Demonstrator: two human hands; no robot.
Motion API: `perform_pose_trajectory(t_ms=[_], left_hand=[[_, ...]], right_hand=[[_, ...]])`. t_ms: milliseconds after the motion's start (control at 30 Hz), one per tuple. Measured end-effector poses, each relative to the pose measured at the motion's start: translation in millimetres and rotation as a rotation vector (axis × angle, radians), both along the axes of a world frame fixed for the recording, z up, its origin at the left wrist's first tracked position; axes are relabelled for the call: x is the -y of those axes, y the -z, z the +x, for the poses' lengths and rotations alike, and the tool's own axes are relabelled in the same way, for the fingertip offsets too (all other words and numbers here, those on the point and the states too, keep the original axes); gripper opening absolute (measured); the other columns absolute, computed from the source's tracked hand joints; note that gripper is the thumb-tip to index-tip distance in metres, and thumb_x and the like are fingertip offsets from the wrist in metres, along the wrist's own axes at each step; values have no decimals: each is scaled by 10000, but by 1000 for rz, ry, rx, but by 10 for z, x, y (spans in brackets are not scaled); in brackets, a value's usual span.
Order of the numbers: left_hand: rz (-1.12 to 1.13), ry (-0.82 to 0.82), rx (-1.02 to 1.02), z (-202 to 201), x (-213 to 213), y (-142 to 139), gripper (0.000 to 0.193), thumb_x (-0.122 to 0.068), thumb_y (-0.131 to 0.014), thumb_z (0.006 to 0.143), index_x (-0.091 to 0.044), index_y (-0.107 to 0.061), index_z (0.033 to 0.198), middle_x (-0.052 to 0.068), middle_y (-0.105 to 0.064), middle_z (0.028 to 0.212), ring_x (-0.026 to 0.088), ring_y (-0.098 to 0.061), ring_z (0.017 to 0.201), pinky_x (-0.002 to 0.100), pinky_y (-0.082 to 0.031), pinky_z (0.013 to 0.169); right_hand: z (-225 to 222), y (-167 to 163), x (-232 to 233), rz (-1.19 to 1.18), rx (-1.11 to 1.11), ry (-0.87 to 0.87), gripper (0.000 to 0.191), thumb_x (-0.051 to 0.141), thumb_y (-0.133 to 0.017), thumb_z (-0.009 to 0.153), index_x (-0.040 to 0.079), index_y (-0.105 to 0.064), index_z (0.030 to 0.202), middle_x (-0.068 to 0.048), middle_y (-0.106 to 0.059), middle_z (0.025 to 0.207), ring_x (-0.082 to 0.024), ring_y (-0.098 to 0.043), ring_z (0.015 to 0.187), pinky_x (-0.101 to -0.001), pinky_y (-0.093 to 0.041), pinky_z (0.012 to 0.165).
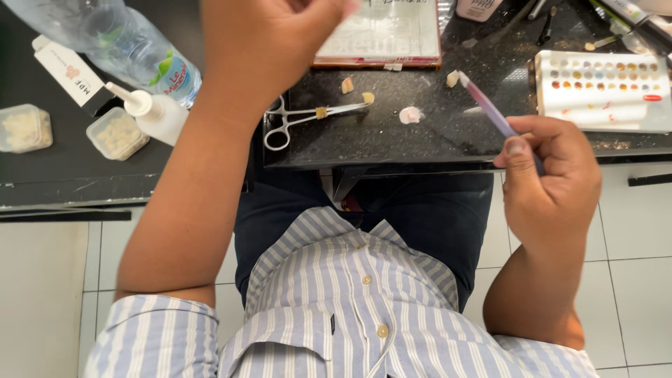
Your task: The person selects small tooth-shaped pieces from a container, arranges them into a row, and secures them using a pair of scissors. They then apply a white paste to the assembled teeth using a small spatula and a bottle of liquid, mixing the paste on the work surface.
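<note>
My right hand (549,185) is closed around a thin purple-handled brush (490,110). The brush tip reaches up to a small cream tooth-like piece (453,78) on the black speckled slab (392,143). My left hand (262,49) is raised close to the camera above the slab, with its fingers curled and partly cut off by the top edge. Below it lie metal forceps (297,119) clamped on a small yellowish piece (321,112). Two more cream pieces (347,85) (368,97) and a pale pink blob (410,115) rest on the slab.
A white palette with several coloured dots (602,91) sits at the right. At the left are a clear water bottle (129,45), a white dropper bottle (157,113), a white box (70,73) and two small clear tubs (24,128) (117,133). A printed pad (381,35) lies behind the slab.
</note>
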State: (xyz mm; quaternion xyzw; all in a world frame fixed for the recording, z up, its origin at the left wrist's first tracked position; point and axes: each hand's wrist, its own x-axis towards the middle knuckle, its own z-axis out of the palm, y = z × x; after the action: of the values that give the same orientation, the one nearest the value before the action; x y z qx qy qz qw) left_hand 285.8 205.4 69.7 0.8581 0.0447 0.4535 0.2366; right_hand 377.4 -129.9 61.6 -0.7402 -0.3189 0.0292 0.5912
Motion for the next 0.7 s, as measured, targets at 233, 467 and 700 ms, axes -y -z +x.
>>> perform_pose_trajectory(t_ms=[233,467,700], left_hand=[[173,162,-218,1043,272,39,268,-313,-698,1025,-107,-749,861,-22,-674,591,59,-634,448,249,-498,390],[402,402,-704,1782,611,19,347,-233,-583,1062,-78,-740,794,22,-631,558,129,-595,440,292,-440,400],[59,381,-705,1821,729,205,246,-233,-617,985,-120,-732,799,9,-639,548,118,-607,404,284,-447,342]], right_hand=[[-4,164,4,-87,167,18,62,-11,-643,1140,-23,-678,1190,-45,-670,883,-56,-627,815,-171,-461,713],[-18,131,42,-108,199,-6,107,-18,-662,1112,-6,-693,1214,-31,-676,871,-39,-592,756,-163,-436,656],[-128,-51,-7,-197,286,-2,100,-34,-690,1088,13,-717,1171,-41,-639,839,-41,-518,660,-189,-372,569]])
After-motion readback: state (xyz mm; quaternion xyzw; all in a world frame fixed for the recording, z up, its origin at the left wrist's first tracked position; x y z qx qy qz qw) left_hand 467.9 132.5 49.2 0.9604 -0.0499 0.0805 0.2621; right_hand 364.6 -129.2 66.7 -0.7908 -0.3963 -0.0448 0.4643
